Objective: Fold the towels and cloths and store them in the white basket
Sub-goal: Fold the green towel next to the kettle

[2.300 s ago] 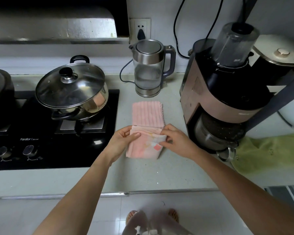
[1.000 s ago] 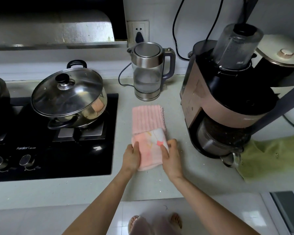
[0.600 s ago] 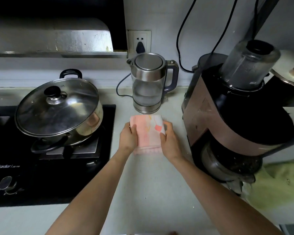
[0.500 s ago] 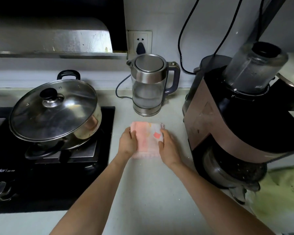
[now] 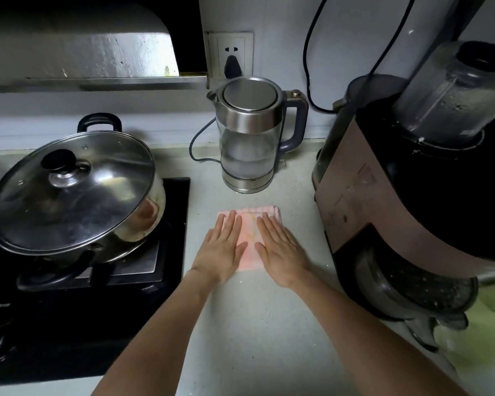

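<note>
A small pink cloth [image 5: 249,238], folded into a compact rectangle, lies flat on the pale countertop [image 5: 257,324] in front of the kettle. My left hand [image 5: 222,250] presses flat on its left half with straight fingers. My right hand [image 5: 280,250] presses flat on its right half the same way. Only a strip of the cloth shows between the hands, plus its far edge. A green cloth [image 5: 480,338] lies crumpled at the right edge, partly behind the blender. The white basket is not in view.
A glass and steel kettle [image 5: 250,138] stands just beyond the cloth. A tall blender machine [image 5: 412,195] crowds the right side. A lidded steel pot [image 5: 72,192] sits on the black hob [image 5: 69,324] to the left. Cords hang down the wall behind.
The near half of the pink cloth was folded over the far half. Both hands then let go of its sides and now lie flat on top of it.
</note>
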